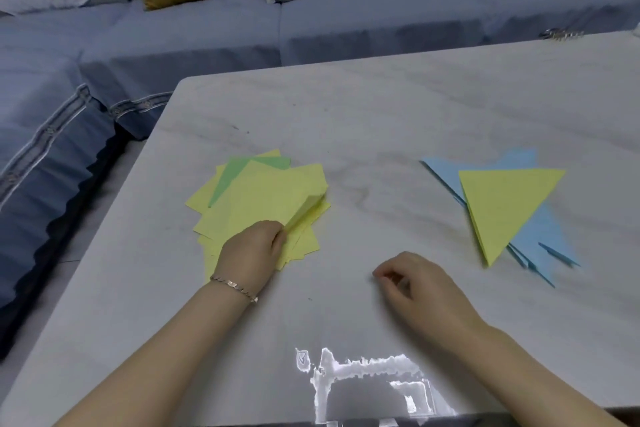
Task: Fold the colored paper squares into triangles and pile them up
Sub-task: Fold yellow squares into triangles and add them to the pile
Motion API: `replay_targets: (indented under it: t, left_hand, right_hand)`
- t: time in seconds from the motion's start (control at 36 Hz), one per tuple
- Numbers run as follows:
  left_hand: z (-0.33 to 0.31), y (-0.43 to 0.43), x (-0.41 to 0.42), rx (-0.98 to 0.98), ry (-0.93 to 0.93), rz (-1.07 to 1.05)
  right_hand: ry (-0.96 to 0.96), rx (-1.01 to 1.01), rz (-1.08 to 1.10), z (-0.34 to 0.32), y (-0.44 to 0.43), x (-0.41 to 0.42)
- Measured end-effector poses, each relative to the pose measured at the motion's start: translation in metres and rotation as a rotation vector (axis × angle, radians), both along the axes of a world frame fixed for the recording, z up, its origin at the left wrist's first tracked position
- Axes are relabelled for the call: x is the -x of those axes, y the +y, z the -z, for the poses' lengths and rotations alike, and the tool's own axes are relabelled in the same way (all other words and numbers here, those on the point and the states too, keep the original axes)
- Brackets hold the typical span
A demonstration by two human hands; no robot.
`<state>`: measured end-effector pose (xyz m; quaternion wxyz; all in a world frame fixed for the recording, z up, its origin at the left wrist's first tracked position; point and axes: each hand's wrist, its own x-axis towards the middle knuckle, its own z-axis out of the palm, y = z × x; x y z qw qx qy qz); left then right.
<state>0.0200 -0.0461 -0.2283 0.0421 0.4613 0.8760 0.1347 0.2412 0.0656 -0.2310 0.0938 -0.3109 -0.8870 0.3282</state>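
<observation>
Head view: left grip (pixel 254 246) pinches one lifted corner of the top yellow square (pixel 263 198), light, floppy, probably slippery paper; right grip (pixel 412 279) rests loosely curled, empty.

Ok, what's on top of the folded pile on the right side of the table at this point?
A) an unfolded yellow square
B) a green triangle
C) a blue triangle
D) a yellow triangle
D: a yellow triangle lies on top, covering much of the blue triangles that fan out beneath it.
</observation>
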Motion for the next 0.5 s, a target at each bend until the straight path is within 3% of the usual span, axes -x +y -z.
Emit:
replay_targets:
  t: [0.08, 0.17, 0.31, 0.39, 0.44, 0.5]
  left_hand:
    - [-0.002, -0.007, -0.005, -0.245, 0.086, 0.103]
    - [0.000, -0.010, -0.015, -0.475, 0.125, 0.337]
    - [0.002, -0.015, -0.039, -0.550, 0.127, 0.599]
    - [0.004, -0.015, -0.045, -0.481, 0.043, 0.404]
    - [-0.006, -0.013, -0.048, -0.480, -0.278, 0.060]
    - [-0.009, -0.007, -0.045, -0.456, -0.727, -0.273]
  right_hand:
    - [0.127, -0.022, 0.053, 0.003, -0.001, 0.005]
    - [0.309, -0.139, 0.112, 0.001, 0.003, 0.006]
    - [0.476, -0.363, -0.185, 0.002, 0.017, -0.006]
    - [0.529, -0.408, -0.334, 0.015, 0.021, -0.021]
    - [0.520, -0.402, -0.358, 0.021, 0.021, -0.030]
    - [0.504, -0.382, -0.363, 0.026, 0.021, -0.037]
